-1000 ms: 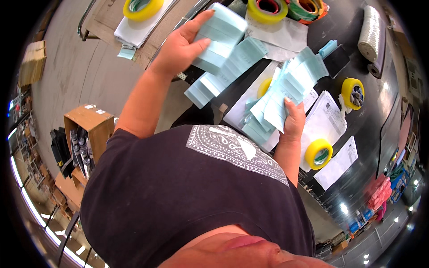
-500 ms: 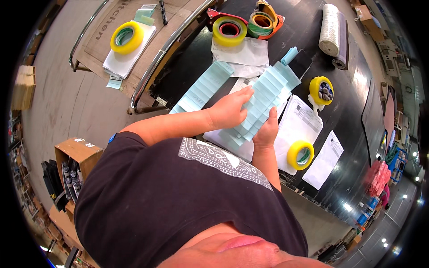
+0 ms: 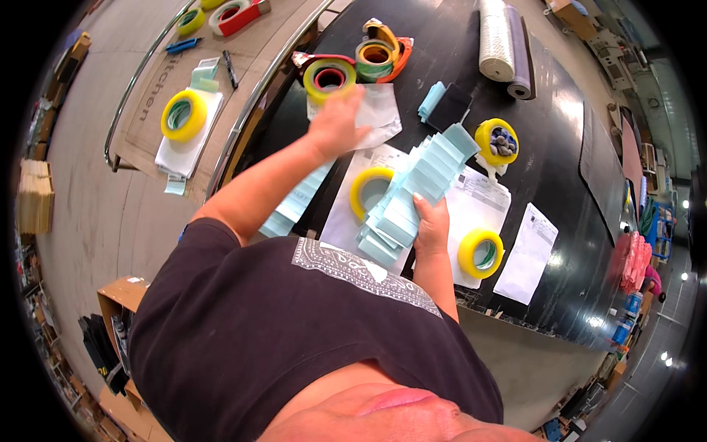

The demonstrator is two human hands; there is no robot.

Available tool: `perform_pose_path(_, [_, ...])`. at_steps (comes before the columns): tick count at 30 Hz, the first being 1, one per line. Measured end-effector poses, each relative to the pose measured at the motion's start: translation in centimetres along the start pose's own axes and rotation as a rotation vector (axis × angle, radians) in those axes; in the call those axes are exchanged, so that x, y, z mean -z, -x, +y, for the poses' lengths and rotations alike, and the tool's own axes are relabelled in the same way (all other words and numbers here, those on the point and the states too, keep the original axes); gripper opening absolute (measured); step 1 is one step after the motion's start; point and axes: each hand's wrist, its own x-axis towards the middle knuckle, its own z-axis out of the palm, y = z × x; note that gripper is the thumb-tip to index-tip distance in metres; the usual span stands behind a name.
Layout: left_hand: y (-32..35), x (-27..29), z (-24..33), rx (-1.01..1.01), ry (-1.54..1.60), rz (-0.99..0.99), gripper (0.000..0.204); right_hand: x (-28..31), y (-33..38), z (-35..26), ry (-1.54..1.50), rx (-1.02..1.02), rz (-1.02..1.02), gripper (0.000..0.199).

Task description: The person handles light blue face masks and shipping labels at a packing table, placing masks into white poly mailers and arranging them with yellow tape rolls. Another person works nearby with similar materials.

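Note:
My right hand (image 3: 431,227) grips a fanned stack of light blue label strips (image 3: 426,180), thumb on top. The strips hang over white printed sheets (image 3: 342,225) and partly cover a yellow tape roll (image 3: 359,193). My left hand (image 3: 337,127), slightly blurred, is reaching out with thumb and fingers apart. It hovers by the lower edge of a red tape dispenser with a yellow roll (image 3: 313,82), over a crumpled white paper (image 3: 383,114). More light blue strips (image 3: 294,202) lie beneath my left forearm.
On the black table (image 3: 549,169) are an orange tape dispenser (image 3: 401,62), a dark flat object (image 3: 449,109), a tape roll with grey lumps inside (image 3: 497,141), another yellow roll (image 3: 471,254) and rolled mats (image 3: 496,44). A metal-railed cart (image 3: 140,129) stands at the left.
My left hand has left the blue strips and moved up and left to the red dispenser. My right hand keeps the strips, and the tape roll behind them now shows. The view has shifted.

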Motion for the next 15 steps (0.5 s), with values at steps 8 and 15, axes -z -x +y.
perform_pose_path(8, [-12.5,-3.3,-2.2,-0.335,-0.706,0.098,0.061,2.1,-1.4,-1.3,-0.071,0.048,0.036,0.053])
perform_pose_path(15, [-20.1,-6.4,-4.2,-0.386,-0.725,0.254,0.06,1.6,-3.1,-3.1,-0.079,0.038,0.11,0.054])
